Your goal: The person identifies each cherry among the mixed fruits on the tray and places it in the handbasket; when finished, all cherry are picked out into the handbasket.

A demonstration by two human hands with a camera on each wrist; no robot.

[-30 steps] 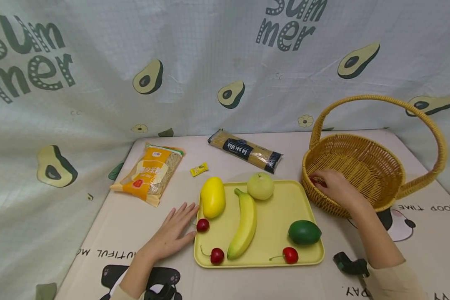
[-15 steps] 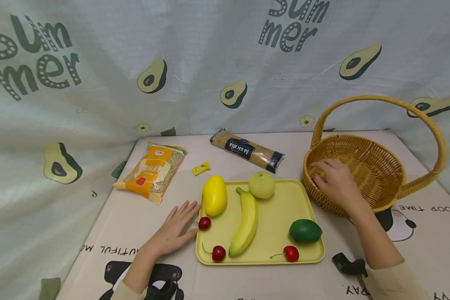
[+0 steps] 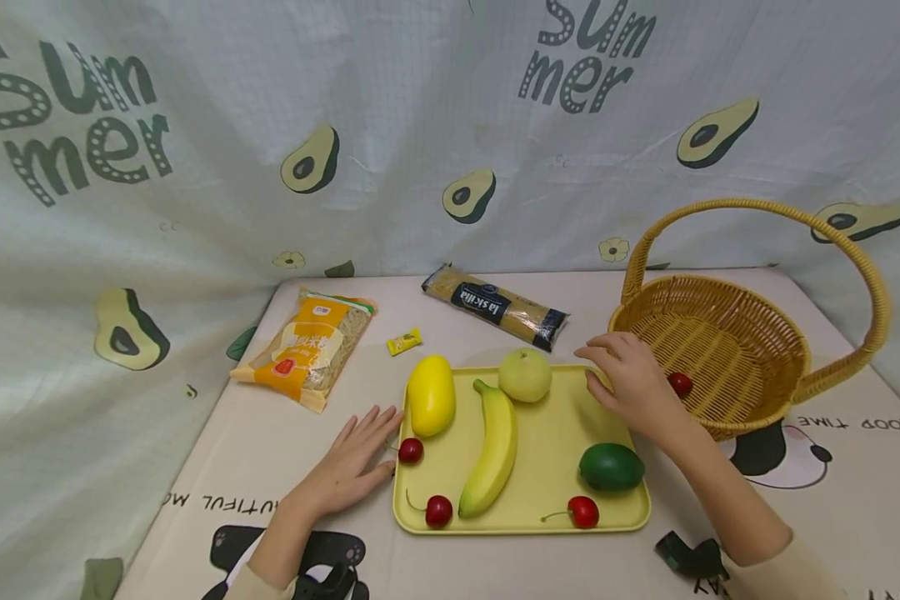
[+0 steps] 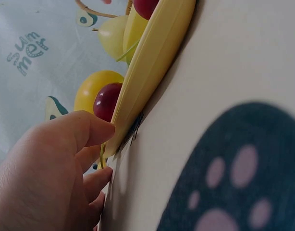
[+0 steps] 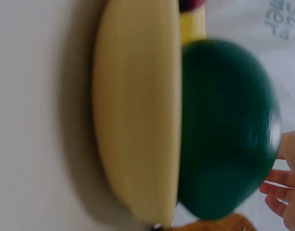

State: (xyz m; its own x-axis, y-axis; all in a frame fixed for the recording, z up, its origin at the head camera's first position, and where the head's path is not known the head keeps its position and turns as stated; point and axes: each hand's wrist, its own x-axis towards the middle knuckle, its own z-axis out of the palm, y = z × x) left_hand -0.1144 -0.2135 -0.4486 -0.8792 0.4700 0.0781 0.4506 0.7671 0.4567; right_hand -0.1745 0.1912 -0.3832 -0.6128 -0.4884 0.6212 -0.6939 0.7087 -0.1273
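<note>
My left hand point(image 3: 348, 471) lies flat by the left edge of the yellow tray point(image 3: 547, 433). In the left wrist view its thumb and fingertips are right at the tray's rim, beside a dark cherry point(image 4: 107, 101). With nothing in its grasp, my right hand point(image 3: 633, 387) hovers over the tray's upper right corner, fingers relaxed and slightly bent. A cherry point(image 3: 679, 384) sits inside the wicker basket point(image 3: 720, 333). On the tray are a mango point(image 3: 431, 396), a banana point(image 3: 489, 450), a pale green round fruit point(image 3: 525, 375), a dark green oval fruit point(image 3: 612, 467) and three cherries.
Behind the tray lie a spaghetti pack point(image 3: 495, 306), a small yellow wrapped candy point(image 3: 404, 341) and an orange bag of grain point(image 3: 307, 346). The basket's tall handle point(image 3: 765, 204) arches above the right side. A printed curtain point(image 3: 390, 108) hangs behind the table.
My right hand has let go of the cherry in the basket, lifted out and moved left over the tray. The cherry now shows on the basket's floor. The left hand stays by the tray.
</note>
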